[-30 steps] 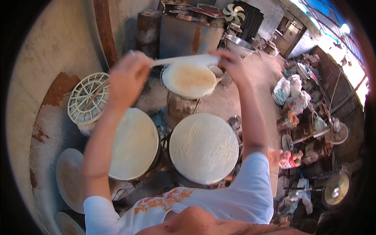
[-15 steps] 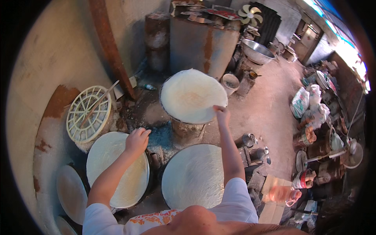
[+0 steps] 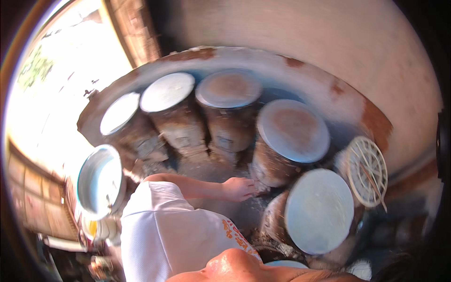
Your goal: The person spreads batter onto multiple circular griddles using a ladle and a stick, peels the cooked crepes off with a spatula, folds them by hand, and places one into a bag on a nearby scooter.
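Observation:
My left hand (image 3: pixel 239 189) reaches across in front of my body, its fingers loosely curled together and nothing seen in them. It is nearest to the base of a drum-shaped stove (image 3: pixel 267 169) topped by a round griddle (image 3: pixel 293 129), grey with a brown middle. To the right of the hand, a round pan (image 3: pixel 319 211) carries a smooth, pale layer. Farther back are another brown-centred griddle (image 3: pixel 229 88) and two whitish round tops (image 3: pixel 167 91), also on drum stoves. My right hand is out of the picture.
A metal basin (image 3: pixel 81 188) with whitish contents stands at left. At right, a stick lies across a round, cream-coloured spoked rack (image 3: pixel 366 171). A low curved wall (image 3: pixel 263 58) runs behind the stoves, and a bright opening (image 3: pixel 70 61) is at the upper left.
My view has swung far to the left, toward the row of stoves. My right hand, earlier at the edge of a far pan with a pale sheet, has left the picture.

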A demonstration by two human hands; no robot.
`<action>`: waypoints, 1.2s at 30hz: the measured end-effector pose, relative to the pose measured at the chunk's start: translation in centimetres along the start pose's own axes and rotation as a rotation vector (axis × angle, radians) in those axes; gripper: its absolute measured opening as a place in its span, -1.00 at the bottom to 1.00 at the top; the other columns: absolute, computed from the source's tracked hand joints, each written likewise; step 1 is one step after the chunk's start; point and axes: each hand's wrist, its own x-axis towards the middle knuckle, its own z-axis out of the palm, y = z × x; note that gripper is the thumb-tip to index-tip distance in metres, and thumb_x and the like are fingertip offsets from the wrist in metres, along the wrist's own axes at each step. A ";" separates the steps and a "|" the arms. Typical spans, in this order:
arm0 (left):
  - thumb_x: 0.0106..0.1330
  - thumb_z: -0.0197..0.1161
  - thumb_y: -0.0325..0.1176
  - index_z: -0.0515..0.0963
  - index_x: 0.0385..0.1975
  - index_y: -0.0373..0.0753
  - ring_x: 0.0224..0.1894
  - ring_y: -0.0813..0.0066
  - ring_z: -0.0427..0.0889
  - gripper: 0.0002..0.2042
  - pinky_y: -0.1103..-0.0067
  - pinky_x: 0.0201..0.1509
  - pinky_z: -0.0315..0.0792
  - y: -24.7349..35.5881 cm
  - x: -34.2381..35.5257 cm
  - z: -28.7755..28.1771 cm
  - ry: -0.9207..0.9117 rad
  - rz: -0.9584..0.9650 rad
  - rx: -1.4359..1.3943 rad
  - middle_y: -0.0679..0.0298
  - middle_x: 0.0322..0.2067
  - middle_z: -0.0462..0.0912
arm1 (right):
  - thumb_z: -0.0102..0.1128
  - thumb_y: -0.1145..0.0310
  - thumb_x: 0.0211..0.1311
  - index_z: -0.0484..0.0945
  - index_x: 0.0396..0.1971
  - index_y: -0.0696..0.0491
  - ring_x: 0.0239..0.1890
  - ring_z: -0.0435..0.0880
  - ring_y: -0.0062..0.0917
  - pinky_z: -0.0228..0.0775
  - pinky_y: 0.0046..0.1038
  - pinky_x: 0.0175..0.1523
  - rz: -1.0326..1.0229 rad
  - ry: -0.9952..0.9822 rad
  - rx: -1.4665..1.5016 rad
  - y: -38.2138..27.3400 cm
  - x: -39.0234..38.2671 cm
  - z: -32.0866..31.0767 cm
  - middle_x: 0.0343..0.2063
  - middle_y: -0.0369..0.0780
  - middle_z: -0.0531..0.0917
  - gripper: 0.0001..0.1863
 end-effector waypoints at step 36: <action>-0.01 0.30 -0.43 0.50 -0.58 -0.22 -0.36 0.17 0.51 -0.90 0.38 -0.27 0.43 -50.2 -62.1 -22.0 1.124 -1.103 0.404 0.23 -0.47 0.54 | 0.11 0.49 0.21 0.61 -0.24 0.19 -0.34 0.63 -0.61 0.46 -0.55 -0.18 -0.229 -1.889 0.086 -40.4 -40.7 79.5 -0.41 -0.21 0.69 -0.82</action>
